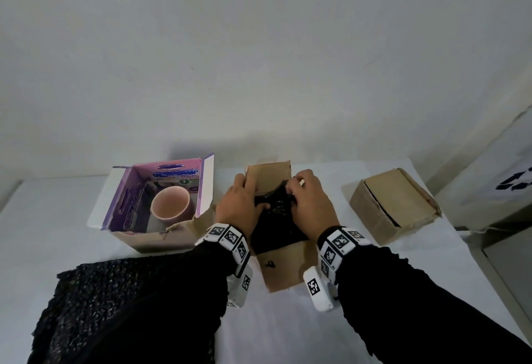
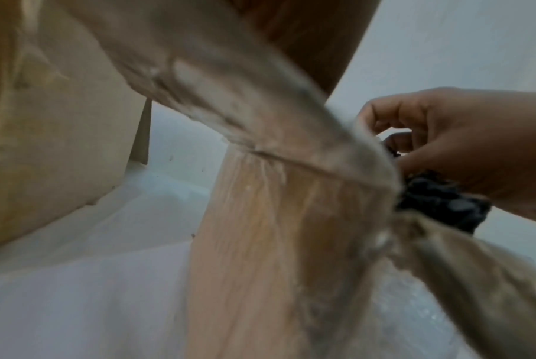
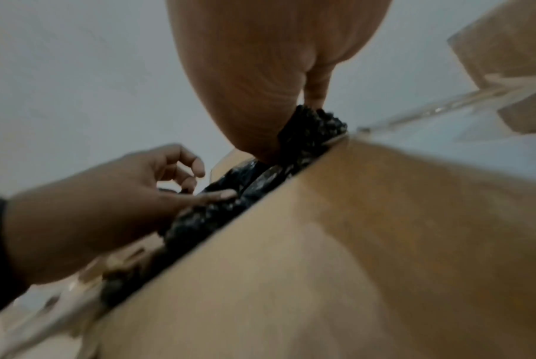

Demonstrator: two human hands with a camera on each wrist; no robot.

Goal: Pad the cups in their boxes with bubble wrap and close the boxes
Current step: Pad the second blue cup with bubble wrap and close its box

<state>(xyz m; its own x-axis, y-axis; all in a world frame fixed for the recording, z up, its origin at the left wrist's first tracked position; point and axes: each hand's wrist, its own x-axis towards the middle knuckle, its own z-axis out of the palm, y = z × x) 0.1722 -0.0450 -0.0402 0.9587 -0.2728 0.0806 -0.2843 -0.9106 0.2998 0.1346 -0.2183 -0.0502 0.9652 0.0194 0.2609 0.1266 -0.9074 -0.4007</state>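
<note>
An open cardboard box (image 1: 288, 265) stands mid-table, stuffed with black bubble wrap (image 1: 276, 228) that hides whatever lies under it. My right hand (image 1: 296, 190) is over the box's far side and pinches a bunch of the wrap (image 3: 315, 126) between thumb and fingers. My left hand (image 1: 247, 190) sits at the box's left side, its fingers against the raised far flap (image 1: 270, 176) and its thumb (image 3: 217, 194) pressing on the wrap. To the left, a pink cup (image 1: 170, 205) stands unpadded in an open purple-lined box (image 1: 126, 205).
A closed cardboard box (image 1: 394, 205) lies at the right. A spare sheet of black bubble wrap (image 1: 115, 306) is spread at the table's front left, partly under my left sleeve. The wall runs close behind the boxes, and the table edge is at the right.
</note>
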